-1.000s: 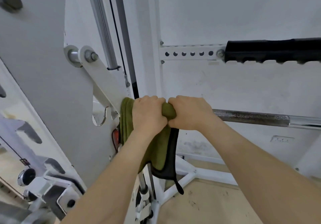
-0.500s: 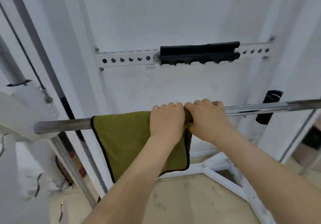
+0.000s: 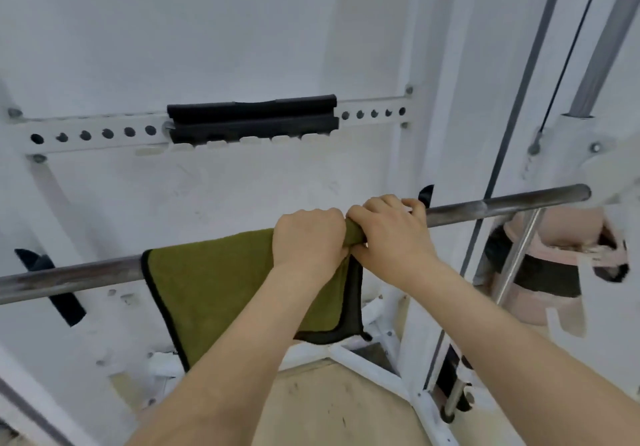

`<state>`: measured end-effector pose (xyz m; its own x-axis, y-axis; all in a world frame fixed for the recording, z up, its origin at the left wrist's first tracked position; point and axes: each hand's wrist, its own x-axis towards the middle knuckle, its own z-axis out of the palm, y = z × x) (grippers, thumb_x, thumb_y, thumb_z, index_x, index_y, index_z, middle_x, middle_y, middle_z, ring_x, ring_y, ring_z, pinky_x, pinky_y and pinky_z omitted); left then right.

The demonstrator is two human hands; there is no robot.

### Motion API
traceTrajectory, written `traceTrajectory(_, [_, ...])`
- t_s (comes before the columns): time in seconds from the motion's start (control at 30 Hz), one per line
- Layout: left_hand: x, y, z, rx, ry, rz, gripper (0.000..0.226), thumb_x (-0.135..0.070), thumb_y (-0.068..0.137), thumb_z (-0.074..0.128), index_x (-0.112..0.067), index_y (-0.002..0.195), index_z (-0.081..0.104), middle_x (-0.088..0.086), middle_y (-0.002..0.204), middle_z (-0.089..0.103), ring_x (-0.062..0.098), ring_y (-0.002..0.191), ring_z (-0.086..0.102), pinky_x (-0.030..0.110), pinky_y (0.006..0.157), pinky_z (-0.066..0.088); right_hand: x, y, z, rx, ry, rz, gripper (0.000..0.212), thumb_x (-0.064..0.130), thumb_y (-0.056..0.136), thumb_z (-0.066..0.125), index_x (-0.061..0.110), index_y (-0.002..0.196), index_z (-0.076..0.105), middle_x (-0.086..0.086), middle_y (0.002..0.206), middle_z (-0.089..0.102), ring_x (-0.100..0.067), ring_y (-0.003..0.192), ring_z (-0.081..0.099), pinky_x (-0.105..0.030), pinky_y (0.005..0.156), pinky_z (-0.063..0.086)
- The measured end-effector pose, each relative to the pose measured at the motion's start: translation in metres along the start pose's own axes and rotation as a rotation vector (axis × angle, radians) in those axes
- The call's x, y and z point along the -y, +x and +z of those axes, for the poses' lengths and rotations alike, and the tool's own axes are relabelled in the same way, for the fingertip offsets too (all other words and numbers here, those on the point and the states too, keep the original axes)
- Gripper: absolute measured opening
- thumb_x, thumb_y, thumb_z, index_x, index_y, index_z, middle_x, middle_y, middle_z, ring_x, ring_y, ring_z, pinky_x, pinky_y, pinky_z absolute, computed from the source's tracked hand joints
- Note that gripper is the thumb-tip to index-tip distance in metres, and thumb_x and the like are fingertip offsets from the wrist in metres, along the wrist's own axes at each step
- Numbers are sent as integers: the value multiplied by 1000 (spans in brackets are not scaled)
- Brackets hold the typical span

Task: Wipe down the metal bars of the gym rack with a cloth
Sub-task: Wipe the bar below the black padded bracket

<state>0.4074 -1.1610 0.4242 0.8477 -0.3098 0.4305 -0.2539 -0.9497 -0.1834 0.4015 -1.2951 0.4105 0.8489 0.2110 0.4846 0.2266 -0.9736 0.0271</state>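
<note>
At frame centre the left hand (image 3: 310, 237) and right hand (image 3: 391, 237) curl side by side around the cloth (image 3: 214, 279) draped over the bar (image 3: 502, 206), which runs from lower left to upper right, with unwiped metal just beyond the right hand.

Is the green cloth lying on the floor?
No, the green cloth hangs draped over the steel bar, gripped there by the left hand.
</note>
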Motion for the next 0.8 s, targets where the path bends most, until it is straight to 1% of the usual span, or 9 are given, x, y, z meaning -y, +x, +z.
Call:
traceTrajectory(0.17, [-90,43,6,7,-13,-47,24,-35,91,54,-19,82,39,-5,60,31,15,51,26,29,46,13,-95,-12,0,-40,-28,12,31,27,70,69,26,101,65,1,114,60,-25,121,46,-54,99,22])
traceTrajectory(0.33, [-177,83,8,29,-26,-32,22,-27,92,55,-18,82,38,-5,60,32,14,48,28,28,46,14,-174,-33,-3,-124,2,182,40,22,68,73,24,106,66,-8,130,52,-30,127,37,-51,96,29])
traceTrajectory(0.4, [-215,102,7,44,-52,-15,24,-18,91,55,-18,74,38,-5,59,33,14,48,26,28,46,14,-201,-45,-4,-210,123,367,42,18,71,69,19,111,60,-11,125,51,-31,120,38,-45,90,37])
traceTrajectory(0.47, [-240,117,4,84,-81,10,31,-9,89,54,-19,65,37,-4,60,36,13,49,28,26,46,16,-213,-57,-6,-343,288,555,34,14,74,64,15,105,51,-10,109,49,-29,103,42,-41,79,42])
traceTrajectory(0.53, [-250,122,2,85,-91,39,27,-9,88,53,-19,67,39,-5,63,40,14,53,33,26,48,20,-211,-64,-6,-410,453,648,26,14,79,60,19,98,43,-4,99,48,-22,89,47,-35,67,41])
traceTrajectory(0.63, [-232,111,-1,35,-152,189,7,-21,91,50,-18,97,48,-2,89,55,19,76,48,30,66,32,-188,-64,-8,-357,650,557,21,7,84,52,23,95,43,4,84,49,-6,68,48,-17,54,33])
traceTrajectory(0.7, [-192,93,-5,36,-238,286,30,-33,89,49,-25,118,49,-4,107,56,19,97,51,33,83,38,-164,-54,-17,-449,706,371,20,3,83,52,19,95,51,6,85,49,-5,71,48,-14,60,38])
traceTrajectory(0.77, [-137,69,-14,29,-422,258,43,-44,86,54,-32,127,51,-12,114,57,12,105,51,31,90,40,-139,-39,-24,-504,657,201,15,12,88,51,15,101,58,1,96,54,-9,78,52,-22,66,45])
traceTrajectory(0.8, [-107,53,-16,6,-536,189,39,-46,88,54,-32,124,56,-15,114,59,7,105,52,29,89,42,-125,-30,-24,-497,601,135,19,19,92,47,14,105,60,-2,101,56,-14,82,54,-28,67,47])
